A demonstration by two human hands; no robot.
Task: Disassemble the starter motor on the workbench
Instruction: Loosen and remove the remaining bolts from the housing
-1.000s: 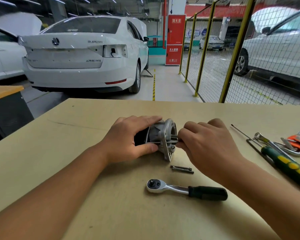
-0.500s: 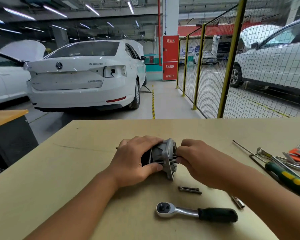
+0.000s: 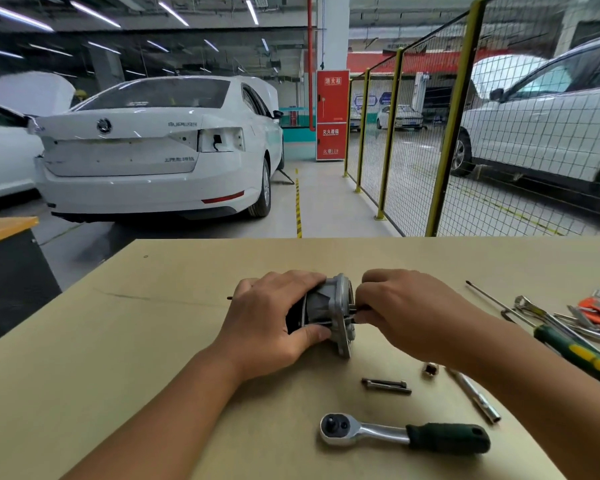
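A: Head view is tilting up compared with a second ago, so the workbench (image 3: 118, 341) is sitting lower in frame; a socket (image 3: 430, 369) and an extension bar (image 3: 475, 398) are now showing under the right forearm

B: And the hands?

A: Hardly shifting. The left hand (image 3: 267, 323) is wrapping its fingers round the starter motor (image 3: 329, 311), pinning it to the bench. The right hand (image 3: 406, 306), just beside the flange, is pinching a thin through bolt (image 3: 355, 317), fingers curled, likely drawing it out

B: Progress?

A: Two bolts (image 3: 387, 386) are already lying nearer the body than the right hand, beside the ratchet (image 3: 402, 433). The motor's dark body is hiding under the left palm, and how far the bolt is out I cannot tell
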